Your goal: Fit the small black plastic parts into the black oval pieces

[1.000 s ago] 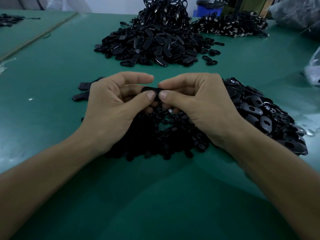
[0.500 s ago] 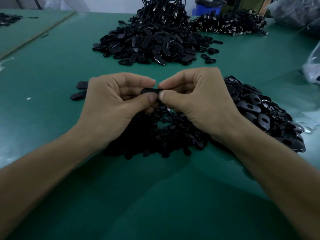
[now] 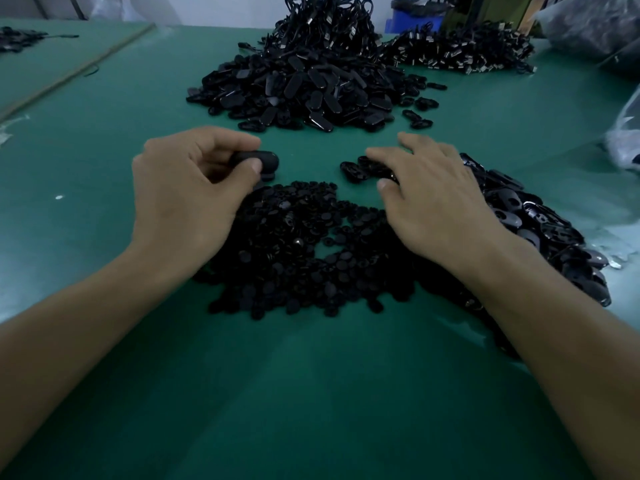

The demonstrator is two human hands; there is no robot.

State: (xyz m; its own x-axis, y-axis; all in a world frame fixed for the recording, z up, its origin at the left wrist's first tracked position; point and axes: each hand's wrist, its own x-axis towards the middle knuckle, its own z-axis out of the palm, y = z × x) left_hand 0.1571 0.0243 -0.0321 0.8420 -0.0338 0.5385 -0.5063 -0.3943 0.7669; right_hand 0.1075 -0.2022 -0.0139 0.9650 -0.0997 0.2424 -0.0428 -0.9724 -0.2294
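Green table mat (image 3: 311,393), seam at left; pale wall (image 3: 207,8) behind; blue bin (image 3: 401,24) far back; dim light.

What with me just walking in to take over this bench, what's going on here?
A person is assembling parts at a green table. The left hand pinches one black oval piece just above the pile of small black parts. The right hand is open, its fingers resting on loose oval pieces at the edge of the right-hand pile. A larger heap lies farther back.
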